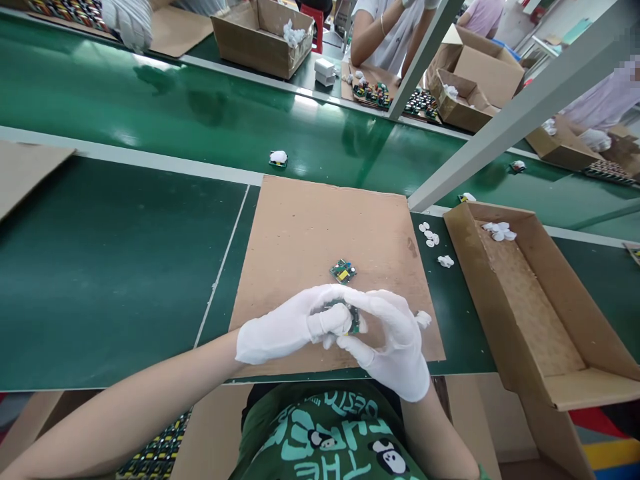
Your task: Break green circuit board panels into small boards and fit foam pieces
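Both hands wear white gloves and meet above a cardboard sheet (330, 220). A small green circuit board (355, 320) shows between them, mostly covered by glove fingers. My left hand (305, 320) is closed around this board. Thumb and fingers of my right hand (393, 340) curl against the board's right side. Just beyond the hands, a second circuit board (343, 271) with yellow and blue parts lies on the cardboard. A small crumpled white piece (423, 319) sits by my right hand.
An open cardboard box (515, 333) stands at right, holding white discs (500, 231). More white discs (429, 235) lie beside it. Behind runs a green conveyor (200, 120) carrying a white-topped board (278, 158). A slanted metal post (475, 140) rises at right. Co-workers sit across.
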{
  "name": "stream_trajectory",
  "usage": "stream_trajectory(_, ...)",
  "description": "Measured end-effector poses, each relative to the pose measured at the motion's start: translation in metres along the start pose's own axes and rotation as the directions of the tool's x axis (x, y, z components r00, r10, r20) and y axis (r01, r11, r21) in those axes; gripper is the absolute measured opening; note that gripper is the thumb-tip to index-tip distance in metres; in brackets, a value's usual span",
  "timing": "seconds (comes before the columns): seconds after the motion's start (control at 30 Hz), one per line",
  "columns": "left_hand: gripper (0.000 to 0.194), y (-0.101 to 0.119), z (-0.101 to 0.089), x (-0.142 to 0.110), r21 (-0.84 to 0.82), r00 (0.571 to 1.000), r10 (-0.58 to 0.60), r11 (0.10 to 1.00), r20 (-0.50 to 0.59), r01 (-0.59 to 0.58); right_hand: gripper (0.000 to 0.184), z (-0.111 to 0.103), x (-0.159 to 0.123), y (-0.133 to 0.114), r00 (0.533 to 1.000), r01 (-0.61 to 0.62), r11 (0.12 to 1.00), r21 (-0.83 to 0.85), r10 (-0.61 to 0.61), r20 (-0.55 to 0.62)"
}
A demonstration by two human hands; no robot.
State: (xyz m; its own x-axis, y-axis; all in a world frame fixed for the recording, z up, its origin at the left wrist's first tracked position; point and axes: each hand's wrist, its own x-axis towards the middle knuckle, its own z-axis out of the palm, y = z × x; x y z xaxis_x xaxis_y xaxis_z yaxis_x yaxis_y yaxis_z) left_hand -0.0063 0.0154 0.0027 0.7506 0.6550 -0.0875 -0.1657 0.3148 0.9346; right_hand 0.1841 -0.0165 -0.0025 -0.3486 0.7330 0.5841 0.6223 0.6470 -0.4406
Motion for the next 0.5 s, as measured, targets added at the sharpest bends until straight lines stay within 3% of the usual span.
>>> stream_trajectory(0.17, 0.026, -0.006, 0.0, 0.0, -0.009, 0.997, 0.081, 0.997, -0.004, -0.081, 0.057, 0.006, -0.001, 0.004, 0.994, 0.104, 0.995, 0.01, -0.103, -0.032)
stream_trajectory(0.33, 0.024, -0.015, 0.003, 0.003, -0.046, 0.99, 0.086, 0.995, -0.109, -0.092, 0.046, 0.01, 0.002, 0.005, 0.994, 0.112, 0.989, 0.091, -0.113, 0.004)
stream_trajectory(0.5, 0.036, -0.014, 0.004, 0.003, -0.221, 1.0, -0.002, 0.975, 0.028, 0.008, 0.041, 0.01, 0.003, 0.004, 0.995, 0.089, 0.972, 0.216, -0.078, -0.057)
